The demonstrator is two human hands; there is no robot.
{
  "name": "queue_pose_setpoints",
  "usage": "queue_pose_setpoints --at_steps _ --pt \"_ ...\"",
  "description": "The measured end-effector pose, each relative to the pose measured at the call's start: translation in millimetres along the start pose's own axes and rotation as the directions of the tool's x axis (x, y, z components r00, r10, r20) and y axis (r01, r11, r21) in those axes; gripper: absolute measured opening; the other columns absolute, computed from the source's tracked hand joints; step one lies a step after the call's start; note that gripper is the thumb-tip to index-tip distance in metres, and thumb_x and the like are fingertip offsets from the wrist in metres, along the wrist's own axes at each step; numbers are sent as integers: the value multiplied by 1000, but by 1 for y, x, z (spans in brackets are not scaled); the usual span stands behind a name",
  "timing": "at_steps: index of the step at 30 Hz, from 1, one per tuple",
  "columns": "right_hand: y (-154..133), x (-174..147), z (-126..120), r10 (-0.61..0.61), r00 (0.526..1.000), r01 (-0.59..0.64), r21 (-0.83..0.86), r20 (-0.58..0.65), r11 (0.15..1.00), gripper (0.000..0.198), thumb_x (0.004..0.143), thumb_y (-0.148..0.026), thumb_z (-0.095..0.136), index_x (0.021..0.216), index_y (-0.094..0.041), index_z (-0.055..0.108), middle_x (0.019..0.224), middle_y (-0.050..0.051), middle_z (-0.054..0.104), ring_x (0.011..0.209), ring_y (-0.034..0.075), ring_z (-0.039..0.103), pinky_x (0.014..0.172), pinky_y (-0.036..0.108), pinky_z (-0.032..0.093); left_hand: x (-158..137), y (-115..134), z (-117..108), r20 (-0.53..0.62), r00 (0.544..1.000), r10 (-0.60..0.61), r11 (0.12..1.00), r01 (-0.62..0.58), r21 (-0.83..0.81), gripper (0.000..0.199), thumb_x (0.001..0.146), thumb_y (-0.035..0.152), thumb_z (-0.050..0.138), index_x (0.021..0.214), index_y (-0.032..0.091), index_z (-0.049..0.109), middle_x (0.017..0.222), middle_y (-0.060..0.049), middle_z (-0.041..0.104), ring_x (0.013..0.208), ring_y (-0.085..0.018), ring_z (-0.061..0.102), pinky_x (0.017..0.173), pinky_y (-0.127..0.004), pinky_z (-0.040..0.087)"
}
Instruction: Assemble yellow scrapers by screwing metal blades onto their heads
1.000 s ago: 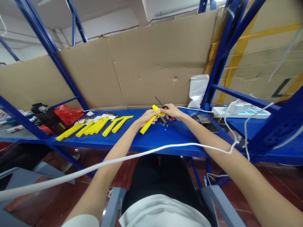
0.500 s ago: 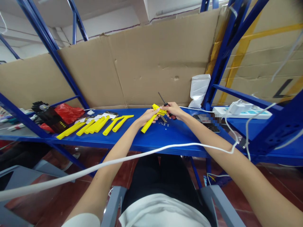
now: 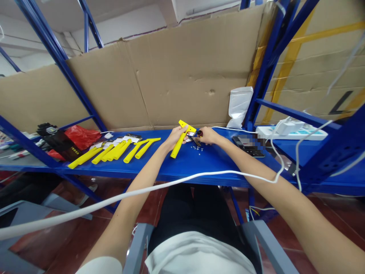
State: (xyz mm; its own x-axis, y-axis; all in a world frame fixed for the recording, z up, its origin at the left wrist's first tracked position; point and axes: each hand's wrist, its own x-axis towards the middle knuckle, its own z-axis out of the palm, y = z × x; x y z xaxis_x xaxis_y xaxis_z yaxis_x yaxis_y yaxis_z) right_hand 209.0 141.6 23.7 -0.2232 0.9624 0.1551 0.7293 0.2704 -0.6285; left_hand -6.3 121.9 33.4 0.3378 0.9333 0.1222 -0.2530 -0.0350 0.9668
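Apparently midway: left hand gripping yellow part mid-frame, right hand clutching handle, loose bits lying unused below.

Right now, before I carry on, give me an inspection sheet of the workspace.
Surface: blue table, with small loose bits scattered near the hands.
Work pieces: yellow T-shaped part in the left hand; other yellow parts lie farther left.
Clutter: red bag and black case at far left; phone-like device at right; white pouch near the back.
Hands: left grips the yellow T-shaped part; right hand is at a dark-and-red handle, grip unclear.
Cables: white cable runs across the view, over both forearms; power strip at right.
Surroundings: cardboard panels behind, blue posts, grey chair.
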Motion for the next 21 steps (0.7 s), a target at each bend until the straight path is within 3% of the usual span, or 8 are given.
queue_pose_setpoints --at_steps 5,11,18,21 --pt "-1 -1 4 18 997 -7 -146 74 989 34 80 -40 98 72 -20 72 52 1 68 41 15 60 44 23 43 0 0 0 33 999 6 1000 -7 23 28 107 37 81 101 15 64 83 -1 69 52 -7 55 42 -19 42" --pt "-4 -1 7 43 997 -32 -164 61 986 31 84 -32 94 67 -22 69 53 3 68 39 17 59 44 26 46 2 -3 -2 43 999 -11 1000 10 27 31 104 39 85 102 17 63 86 -2 72 52 -7 56 43 -19 41" --pt "-3 1 6 43 998 -49 -147 -47 988 26 79 -14 90 66 -22 68 49 4 61 67 26 76 70 30 58 7 -7 -8 77 997 -2 999 -1 46 35 103 42 86 102 16 63 87 -2 71 53 -7 58 44 -19 42" --pt "-2 1 1 38 993 -45 -57 -114 997 31 77 -9 89 64 -22 65 46 1 57 62 23 72 66 27 54 7 -7 -8 74 997 0 999 -4 48 31 106 40 82 102 16 63 87 -3 71 53 -7 58 43 -19 42"
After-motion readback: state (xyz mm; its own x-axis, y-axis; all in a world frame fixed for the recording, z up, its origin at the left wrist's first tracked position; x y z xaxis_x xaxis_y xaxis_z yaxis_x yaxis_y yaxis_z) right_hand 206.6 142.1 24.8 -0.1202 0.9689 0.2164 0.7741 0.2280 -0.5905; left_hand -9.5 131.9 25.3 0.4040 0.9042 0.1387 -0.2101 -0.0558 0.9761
